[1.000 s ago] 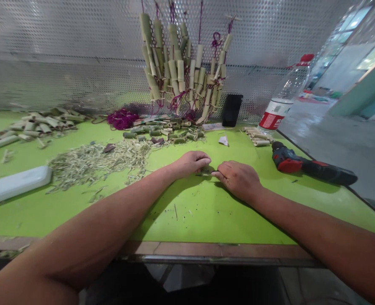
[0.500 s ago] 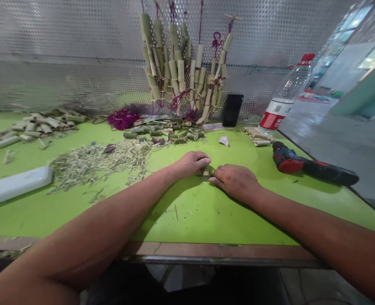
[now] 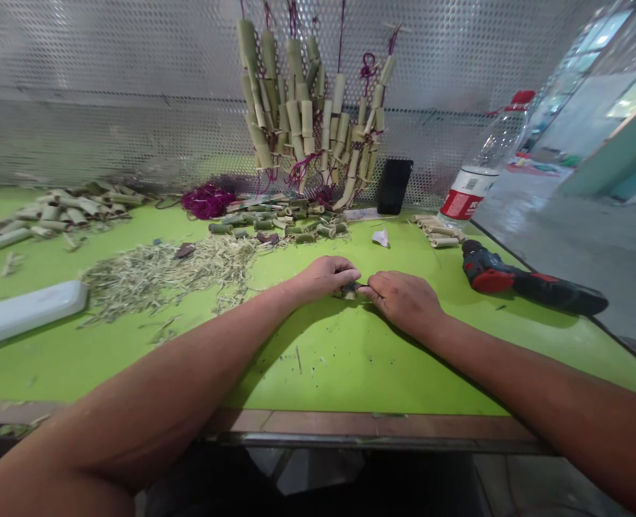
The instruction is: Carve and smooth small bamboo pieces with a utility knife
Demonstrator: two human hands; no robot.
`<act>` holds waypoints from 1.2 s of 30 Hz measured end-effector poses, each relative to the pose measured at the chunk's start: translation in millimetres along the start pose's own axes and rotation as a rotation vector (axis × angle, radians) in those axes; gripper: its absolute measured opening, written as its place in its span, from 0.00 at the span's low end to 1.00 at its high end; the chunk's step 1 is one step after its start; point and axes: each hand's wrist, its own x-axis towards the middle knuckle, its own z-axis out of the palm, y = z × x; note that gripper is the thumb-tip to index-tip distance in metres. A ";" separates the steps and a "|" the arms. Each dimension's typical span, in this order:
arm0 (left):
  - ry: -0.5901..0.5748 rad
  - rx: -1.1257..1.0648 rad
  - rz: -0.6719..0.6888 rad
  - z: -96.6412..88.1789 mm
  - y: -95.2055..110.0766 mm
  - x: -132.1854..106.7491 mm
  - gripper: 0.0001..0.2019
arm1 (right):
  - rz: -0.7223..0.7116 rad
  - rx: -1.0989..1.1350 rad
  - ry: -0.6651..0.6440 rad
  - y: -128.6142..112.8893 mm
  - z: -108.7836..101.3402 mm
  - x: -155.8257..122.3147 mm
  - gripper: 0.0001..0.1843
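Over the middle of the green table [image 3: 404, 380], my left hand [image 3: 326, 275] is closed on a short bamboo piece [image 3: 349, 293], with fingers partly covering it. My right hand [image 3: 407, 300] lies just to the right, closed on a thin dark tool [image 3: 362, 286]. The tool's tip points left and reaches the top of the bamboo piece. Its exact kind is too small to make out. Small specks and a thin splinter [image 3: 298, 360] lie in front of my hands.
Bamboo shavings [image 3: 172, 276], cut bamboo tubes [image 3: 75, 207] and purple cord [image 3: 209, 202] lie left and behind. Strung bamboo [image 3: 296, 108] hangs by the perforated panel. A phone [image 3: 395, 187], plastic bottle [image 3: 471, 187] and power drill [image 3: 533, 280] are on the right; a white case [image 3: 32, 312] sits left.
My right hand has shifted slightly up and away from me, and the dark tool has risen from beside the bamboo piece to its upper part. My left hand has barely moved.
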 end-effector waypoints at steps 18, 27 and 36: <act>-0.015 -0.018 0.024 -0.3 -2.0 -0.8 0.20 | -0.052 -0.007 -0.007 -2.1 -1.2 -1.0 0.30; 0.005 -0.034 -0.006 0.0 -0.9 -0.8 0.19 | -0.127 -0.001 -0.046 -5.1 -0.5 -3.9 0.28; -0.010 -0.041 -0.003 -1.7 -2.7 -1.1 0.19 | -0.029 -0.018 0.085 -1.4 3.4 -4.8 0.28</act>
